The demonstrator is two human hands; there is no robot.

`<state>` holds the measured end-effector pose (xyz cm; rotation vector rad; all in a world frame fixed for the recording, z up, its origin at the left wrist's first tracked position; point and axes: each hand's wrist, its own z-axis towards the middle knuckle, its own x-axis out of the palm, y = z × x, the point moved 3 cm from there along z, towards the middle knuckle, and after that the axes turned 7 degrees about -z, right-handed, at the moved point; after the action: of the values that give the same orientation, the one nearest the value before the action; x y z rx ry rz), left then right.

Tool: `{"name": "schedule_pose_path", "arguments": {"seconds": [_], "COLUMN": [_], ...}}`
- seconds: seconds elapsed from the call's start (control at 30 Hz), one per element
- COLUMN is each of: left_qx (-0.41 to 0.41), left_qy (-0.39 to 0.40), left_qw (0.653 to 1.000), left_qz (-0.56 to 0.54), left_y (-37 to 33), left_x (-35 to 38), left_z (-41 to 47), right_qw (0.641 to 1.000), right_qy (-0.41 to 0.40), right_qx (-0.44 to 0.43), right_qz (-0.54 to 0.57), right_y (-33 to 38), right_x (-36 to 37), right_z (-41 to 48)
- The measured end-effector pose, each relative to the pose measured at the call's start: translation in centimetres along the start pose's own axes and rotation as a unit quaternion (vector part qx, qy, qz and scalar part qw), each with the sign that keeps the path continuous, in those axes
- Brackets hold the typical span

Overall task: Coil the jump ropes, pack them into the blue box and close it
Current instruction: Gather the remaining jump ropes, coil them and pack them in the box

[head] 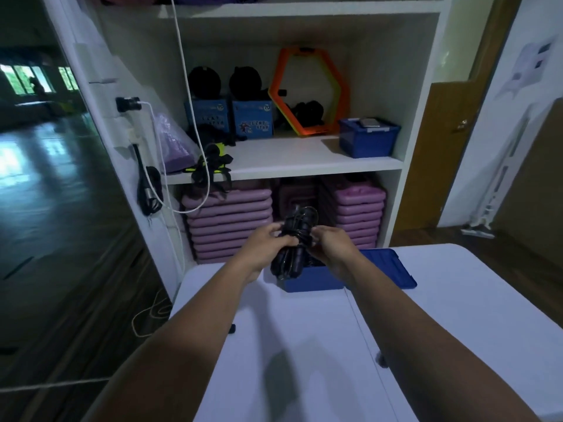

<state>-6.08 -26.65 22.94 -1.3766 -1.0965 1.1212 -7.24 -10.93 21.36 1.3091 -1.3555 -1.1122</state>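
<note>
Gripping: I see my left hand [260, 243] and right hand [332, 243] both curled round the coiled jump ropes [297, 233].
Box: blue box [310, 281] open on the tabletop [304, 345], under the ropes, lid [387, 266] beside it.

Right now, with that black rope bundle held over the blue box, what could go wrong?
The jump rope bundle, held only by the left hand and right hand, could uncoil if either grip slips. Loops left above the blue box rim might block the lid lying beside it.
</note>
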Motion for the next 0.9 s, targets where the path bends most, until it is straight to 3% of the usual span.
{"name": "schedule_pose_path", "arguments": {"seconds": [0.13,0.27,0.47,0.57,0.7,0.9], "left_qx": [-0.035,-0.059,-0.082,-0.117,-0.134,-0.203], "left_qy": [-0.057,-0.134,-0.175,-0.166,-0.143,-0.09], "left_qw": [0.998,0.989,0.969,0.95,0.92,0.855], "left_qz": [-0.012,0.025,0.153,0.236,0.339,0.468], "left_y": [2.2,4.3,11.3,16.0,16.0,19.0], "left_x": [1.5,2.6,2.7,2.3,4.1,4.9], "left_z": [5.5,11.7,21.5,25.7,26.5,27.9], "right_qw": [0.999,0.989,0.937,0.912,0.909,0.904], "right_qy": [-0.007,-0.062,-0.072,-0.06,-0.048,-0.071], "right_qx": [0.004,-0.003,0.001,0.014,0.028,-0.023], "right_qz": [-0.041,-0.134,-0.341,-0.404,-0.413,-0.422], "right_y": [-0.9,-3.4,-8.4,-11.3,-15.1,-16.8], "right_x": [-3.9,-8.6,-13.2,-14.3,-15.1,-15.7], "right_z": [4.5,9.9,16.3,19.1,21.6,22.5]}}
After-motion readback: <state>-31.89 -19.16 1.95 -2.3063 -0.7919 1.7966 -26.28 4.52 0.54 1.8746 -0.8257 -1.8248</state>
